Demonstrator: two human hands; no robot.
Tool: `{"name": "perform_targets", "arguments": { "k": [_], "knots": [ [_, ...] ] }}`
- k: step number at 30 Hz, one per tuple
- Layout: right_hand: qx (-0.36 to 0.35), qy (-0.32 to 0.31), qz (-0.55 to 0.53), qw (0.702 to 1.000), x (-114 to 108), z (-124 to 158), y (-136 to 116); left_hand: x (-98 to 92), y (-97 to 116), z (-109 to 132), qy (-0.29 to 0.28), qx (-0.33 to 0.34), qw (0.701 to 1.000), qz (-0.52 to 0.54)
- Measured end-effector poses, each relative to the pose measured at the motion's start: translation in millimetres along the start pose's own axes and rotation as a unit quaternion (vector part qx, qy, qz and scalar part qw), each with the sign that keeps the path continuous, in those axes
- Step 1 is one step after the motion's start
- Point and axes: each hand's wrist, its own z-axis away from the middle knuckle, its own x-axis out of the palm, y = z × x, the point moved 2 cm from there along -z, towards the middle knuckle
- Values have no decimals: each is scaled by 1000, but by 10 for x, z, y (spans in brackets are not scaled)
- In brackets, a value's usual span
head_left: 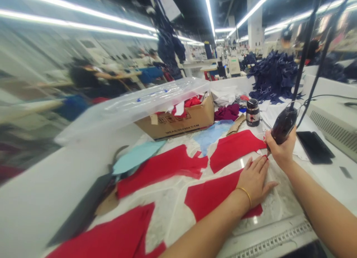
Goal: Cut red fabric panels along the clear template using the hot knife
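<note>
My right hand (281,148) is wrapped round a black corded handheld power tool (284,125), held upright with its narrow tip pointing down. That tip is close to the end of a red fabric piece (213,193), near my left fingertips. With fingers stretched out, my left hand (255,178) lies flat on this piece; a thin yellow bangle circles the wrist. Just beyond it is another red cut piece (235,148). Further left lie a long red piece (161,170) and, at the near edge, a stack of red pieces (111,235). Whether the tip touches the cloth is hard to see.
A cardboard box (178,122) of scraps stands behind, under a clear plastic sheet (134,102). A dark jar (252,113), a black phone (314,148) and a navy fabric heap (275,76) are around the back and right. A ruler tape (273,241) runs along the front edge.
</note>
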Motion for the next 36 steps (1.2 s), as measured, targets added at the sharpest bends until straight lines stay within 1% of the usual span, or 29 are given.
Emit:
{"name": "perform_targets", "arguments": {
  "k": [10, 15, 27, 32, 36],
  "knots": [
    [-10, 9, -6, 1000, -35, -17, -1, 12, -11, 13, 7, 8, 1000, -2],
    [-4, 1, -11, 1000, -32, -11, -1, 4, 3, 8, 0, 2, 1000, -1],
    [-5, -3, 0, 1000, -20, -7, 25, 19, 4, 6, 7, 3, 1000, -1],
    [9, -10, 9, 1000, 5, 5, 13, 14, 7, 3, 0, -3, 1000, 1],
    [12, 4, 9, 1000, 7, 18, 25, -6, 16, -4, -6, -6, 1000, 4]
  ]
}}
